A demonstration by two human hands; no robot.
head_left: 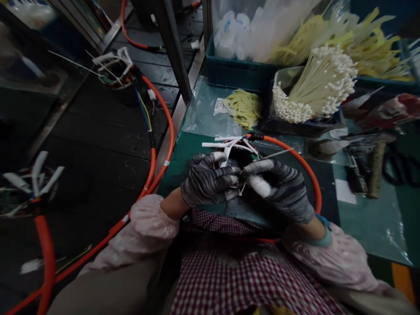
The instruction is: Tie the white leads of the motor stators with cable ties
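Note:
A round wired part like a motor stator (241, 153) is on the bench in front of me, with white sleeves (215, 145) sticking out. An orange cable (305, 164) runs from its top and curves around my right hand. Both my hands wear grey striped gloves with white fingertips. My left hand (210, 178) is at the part's left side, fingers bent and tips pinched towards its middle; what they grip is hidden. My right hand (282, 186) pinches a thin, pale cable tie (278, 153), whose length points up and right. The fingertips of both hands nearly meet.
A thick bundle of cable ties (323, 83) stands in a box behind my right hand. Yellow strips (244, 107) lie on a plastic bag. Scissors (402, 164) and a wooden-handled tool (376, 170) lie right. Similar wired parts (114, 70) with orange cables sit on the dark slatted surface left.

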